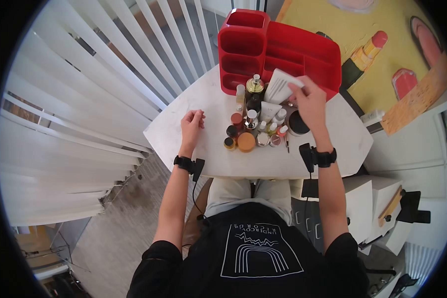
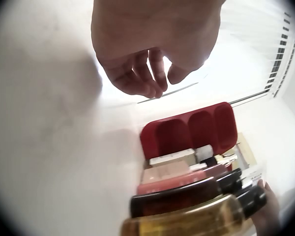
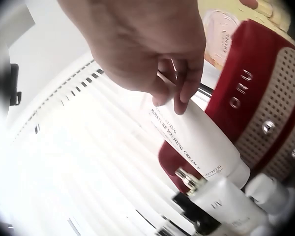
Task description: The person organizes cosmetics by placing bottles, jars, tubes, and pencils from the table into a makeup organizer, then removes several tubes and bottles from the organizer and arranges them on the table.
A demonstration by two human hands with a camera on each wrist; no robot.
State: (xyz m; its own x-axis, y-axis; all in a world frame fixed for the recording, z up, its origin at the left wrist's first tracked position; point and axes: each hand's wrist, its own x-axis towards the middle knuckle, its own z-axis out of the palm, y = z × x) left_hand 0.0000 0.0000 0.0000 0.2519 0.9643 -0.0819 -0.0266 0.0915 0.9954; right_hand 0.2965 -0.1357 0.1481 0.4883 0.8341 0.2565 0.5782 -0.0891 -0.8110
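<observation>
My right hand (image 1: 310, 99) pinches the end of a white tube (image 1: 280, 87) between thumb and fingers, and holds it tilted above the group of cosmetics. Print on the tube (image 3: 199, 140) reads "moisture washing cream" in the right wrist view. Just below it stands a smaller white tube marked UV (image 1: 270, 111). Loosely curled and with nothing in it, my left hand (image 1: 192, 126) lies at the left side of the white table (image 1: 213, 154). A red organizer (image 1: 266, 37) with several compartments stands behind the bottles, close to the raised tube.
Several bottles and jars crowd the table's middle, among them an orange-lidded jar (image 1: 246, 142), a black-lidded jar (image 1: 297, 122) and a tall pump bottle (image 1: 255, 85). White vertical blinds (image 1: 79, 119) hang on the left. A yellow painting (image 1: 367, 54) stands behind on the right.
</observation>
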